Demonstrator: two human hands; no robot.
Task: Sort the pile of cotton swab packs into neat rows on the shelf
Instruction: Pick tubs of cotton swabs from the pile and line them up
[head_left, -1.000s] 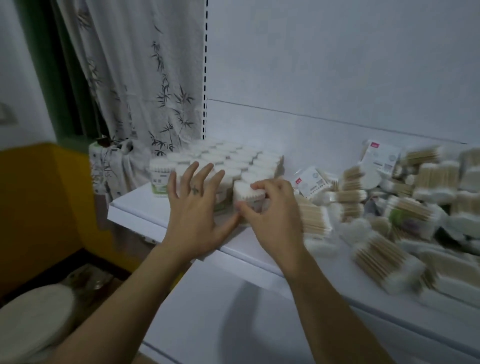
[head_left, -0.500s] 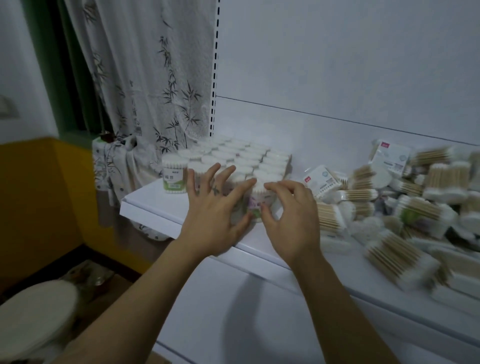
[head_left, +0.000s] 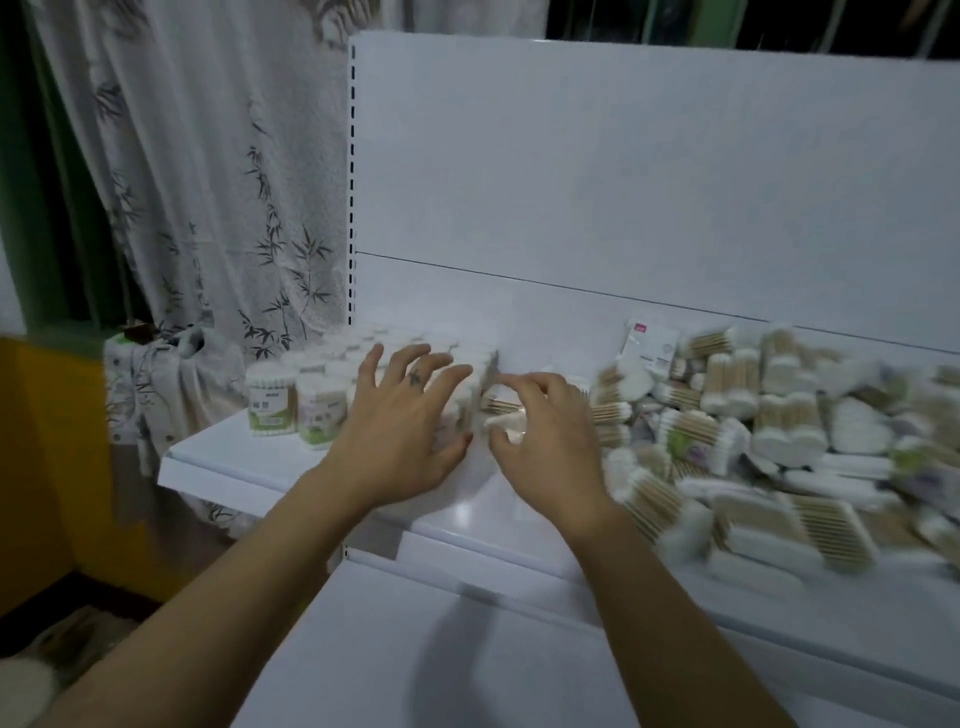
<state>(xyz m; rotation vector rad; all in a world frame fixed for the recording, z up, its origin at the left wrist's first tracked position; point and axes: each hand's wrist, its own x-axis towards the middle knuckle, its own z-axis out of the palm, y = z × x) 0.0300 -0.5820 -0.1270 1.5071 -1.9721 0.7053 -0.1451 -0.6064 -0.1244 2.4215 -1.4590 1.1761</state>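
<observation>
Round cotton swab packs (head_left: 317, 410) stand upright in neat rows at the left end of the white shelf (head_left: 218, 462). My left hand (head_left: 405, 436) is spread open, its fingers pressing against the front right packs of the rows. My right hand (head_left: 550, 441) hovers just right of it with fingers and thumb curled. A pale, blurred swab pack (head_left: 506, 422) shows between them, and I cannot tell whether it is held. A loose pile of swab packs (head_left: 753, 431) covers the right half of the shelf, lying at all angles.
The white back panel (head_left: 623, 182) rises behind the shelf. A patterned curtain (head_left: 218, 208) hangs at the left, beside a yellow wall (head_left: 47, 457). A flat pink-labelled packet (head_left: 652, 345) leans at the back of the pile. A lower white shelf surface (head_left: 467, 649) lies under my forearms.
The view tilted up and shifted. My right hand has drawn slightly right, away from the upright pack it was setting against the rows. My left hand stays spread on the rows.
</observation>
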